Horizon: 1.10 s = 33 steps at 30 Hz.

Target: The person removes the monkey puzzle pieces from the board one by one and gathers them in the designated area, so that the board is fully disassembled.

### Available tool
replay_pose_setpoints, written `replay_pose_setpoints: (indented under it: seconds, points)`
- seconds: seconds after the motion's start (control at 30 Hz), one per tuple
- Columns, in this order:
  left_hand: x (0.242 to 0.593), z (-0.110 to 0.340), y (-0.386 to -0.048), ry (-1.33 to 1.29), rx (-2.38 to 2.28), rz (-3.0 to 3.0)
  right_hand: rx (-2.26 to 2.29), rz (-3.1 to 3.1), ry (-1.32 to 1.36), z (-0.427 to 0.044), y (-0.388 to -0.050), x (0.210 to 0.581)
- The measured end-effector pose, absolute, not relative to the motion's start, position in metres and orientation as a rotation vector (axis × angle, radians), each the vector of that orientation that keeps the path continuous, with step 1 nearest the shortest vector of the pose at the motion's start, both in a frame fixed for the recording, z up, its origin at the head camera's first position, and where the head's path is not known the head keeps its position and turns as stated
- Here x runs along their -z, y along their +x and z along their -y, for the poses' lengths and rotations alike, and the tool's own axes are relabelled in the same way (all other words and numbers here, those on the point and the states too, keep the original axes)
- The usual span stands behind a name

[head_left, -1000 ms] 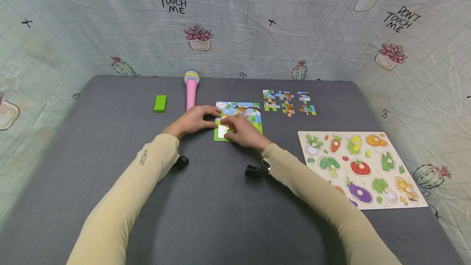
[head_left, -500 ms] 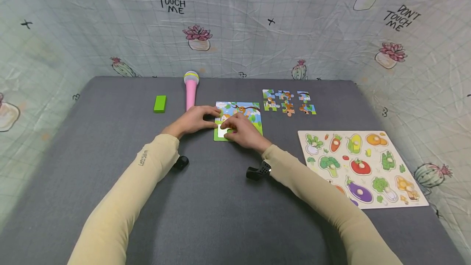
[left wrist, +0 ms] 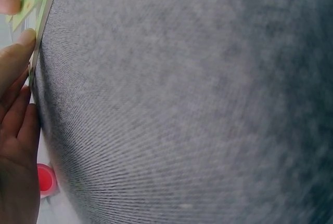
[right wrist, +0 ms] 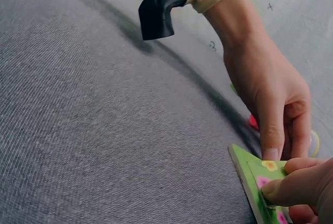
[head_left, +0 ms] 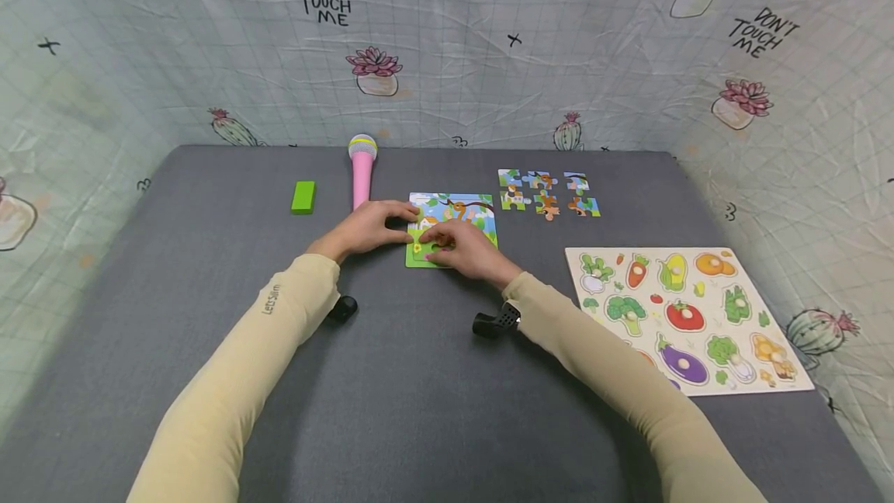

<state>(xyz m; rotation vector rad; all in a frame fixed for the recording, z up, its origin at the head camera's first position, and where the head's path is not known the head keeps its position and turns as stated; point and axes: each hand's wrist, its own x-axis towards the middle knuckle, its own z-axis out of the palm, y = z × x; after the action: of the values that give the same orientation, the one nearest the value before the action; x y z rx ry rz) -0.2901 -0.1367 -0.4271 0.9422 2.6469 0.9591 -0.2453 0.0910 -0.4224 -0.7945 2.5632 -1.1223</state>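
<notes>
A square puzzle board with a bright animal picture lies flat at the middle of the table. My left hand rests against its left edge, thumb and index finger apart; in the left wrist view the thumb of this hand touches the rim. Over the lower part of the board, my right hand pinches a green flowered puzzle piece at the bottom-left corner. The right wrist view shows the right thumb on this piece, partly hiding it, close to the left hand.
Several loose puzzle pieces lie to the right of the board. A pink toy microphone and a green block are at the left. A vegetable peg board lies at the right, partly under the right sleeve.
The white gap at the board's bottom-left corner is now covered by the green flowered piece. The right hand has shifted slightly right; the left hand has stayed in place.
</notes>
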Motion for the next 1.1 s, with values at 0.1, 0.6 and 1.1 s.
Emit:
replay_pose_setpoints:
  seconds: [0.1,0.6,1.1]
  points:
    - [0.427,0.137,-0.290,0.938,-0.959,-2.643,1.169,-2.522,-0.739,-0.093,-0.246,0.422]
    - [0.427,0.136,-0.288,0.932,-0.954,-2.654,1.518,-2.318,-0.484,-0.116,-0.248,0.415]
    - [0.424,0.133,-0.286,0.909,-0.920,-2.669,1.507,-2.460,-0.153,-0.186,-0.259,0.396]
